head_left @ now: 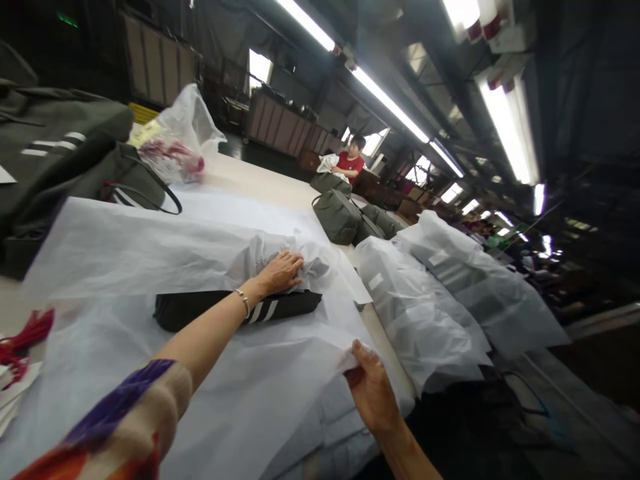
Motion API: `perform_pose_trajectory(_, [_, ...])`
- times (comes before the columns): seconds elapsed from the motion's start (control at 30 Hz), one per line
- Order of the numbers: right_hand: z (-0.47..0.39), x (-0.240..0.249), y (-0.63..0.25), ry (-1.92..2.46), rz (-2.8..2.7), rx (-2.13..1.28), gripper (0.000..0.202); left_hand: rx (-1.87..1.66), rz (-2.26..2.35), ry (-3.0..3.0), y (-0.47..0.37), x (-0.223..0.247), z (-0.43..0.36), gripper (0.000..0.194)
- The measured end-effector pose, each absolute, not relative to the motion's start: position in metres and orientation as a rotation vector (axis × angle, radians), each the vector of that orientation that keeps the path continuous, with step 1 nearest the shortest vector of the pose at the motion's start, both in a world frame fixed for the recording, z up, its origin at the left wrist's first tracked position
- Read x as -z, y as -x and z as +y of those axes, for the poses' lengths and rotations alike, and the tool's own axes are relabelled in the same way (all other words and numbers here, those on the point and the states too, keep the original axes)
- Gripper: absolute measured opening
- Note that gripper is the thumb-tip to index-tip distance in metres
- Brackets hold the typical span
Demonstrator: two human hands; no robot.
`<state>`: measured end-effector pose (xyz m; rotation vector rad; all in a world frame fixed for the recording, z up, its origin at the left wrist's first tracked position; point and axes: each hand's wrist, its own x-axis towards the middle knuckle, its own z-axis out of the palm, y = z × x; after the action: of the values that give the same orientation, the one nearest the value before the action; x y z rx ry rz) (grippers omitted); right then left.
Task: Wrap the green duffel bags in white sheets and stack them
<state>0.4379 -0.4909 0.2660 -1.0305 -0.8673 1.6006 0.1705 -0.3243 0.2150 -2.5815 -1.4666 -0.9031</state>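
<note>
A dark bag with two white stripes lies on spread white paper. Part of the paper is folded over the bag's far side, where it is crumpled. My left hand rests on that crumpled paper with its fingers stretched out, pressing it against the bag; a bracelet is on the wrist. Over to the right, my right hand pinches the near right edge of the white paper between thumb and fingers and holds it slightly raised.
Green bags are piled at the left, beside a clear plastic bag with red items. Red cords lie at the left edge. Paper-wrapped bundles stand at the right. Farther back, a person in red is behind more green bags.
</note>
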Motion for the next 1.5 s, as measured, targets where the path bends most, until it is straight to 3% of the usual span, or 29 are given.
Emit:
perform_pose_trajectory(0.27, [-0.341, -0.300, -0.344, 0.773, -0.951, -1.550, 0.032, 1.076, -1.581, 2.679, -0.168, -0.231, -0.338, 0.026])
perform_pose_trajectory(0.57, [-0.247, -0.273, -0.292, 0.878, -0.967, -1.728, 0.036, 1.338, -1.806, 2.850, -0.141, -0.261, -0.323, 0.032])
perform_pose_trajectory(0.67, [-0.238, -0.265, -0.290, 0.938, -0.925, -1.775, 0.034, 1.524, -2.141, 2.719, -0.123, -0.276, -0.345, 0.035])
perform_pose_trajectory(0.77, [-0.233, -0.261, -0.290, 1.013, -0.889, -1.791, 0.034, 1.620, -2.631, 2.461, -0.110, -0.280, -0.424, 0.041])
perform_pose_trajectory(0.87, [-0.225, -0.257, -0.292, 1.061, -0.899, -1.787, 0.034, 1.384, -2.802, 2.283, -0.127, -0.263, -0.535, 0.073])
perform_pose_trajectory(1.0, [-0.217, -0.254, -0.291, 1.116, -0.924, -1.811, 0.028, 0.902, -2.513, 1.989, -0.177, -0.215, -0.645, 0.073])
perform_pose_trajectory(1.13, [-0.222, -0.260, -0.289, 1.139, -0.935, -1.759, 0.019, 0.458, -2.330, 1.670, -0.187, -0.181, -0.682, 0.076])
perform_pose_trajectory(1.27, [-0.227, -0.266, -0.291, 1.129, -0.916, -1.793, 0.013, 0.553, -2.252, 1.435, -0.152, -0.190, -0.694, 0.088])
perform_pose_trajectory(1.37, [-0.225, -0.271, -0.293, 1.131, -0.879, -1.841, 0.014, 0.643, -2.227, 1.362, -0.112, -0.221, -0.696, 0.075])
perform_pose_trajectory(1.5, [-0.224, -0.278, -0.295, 1.144, -0.870, -1.885, 0.017, 0.832, -2.308, 1.232, -0.058, -0.275, -0.678, 0.038])
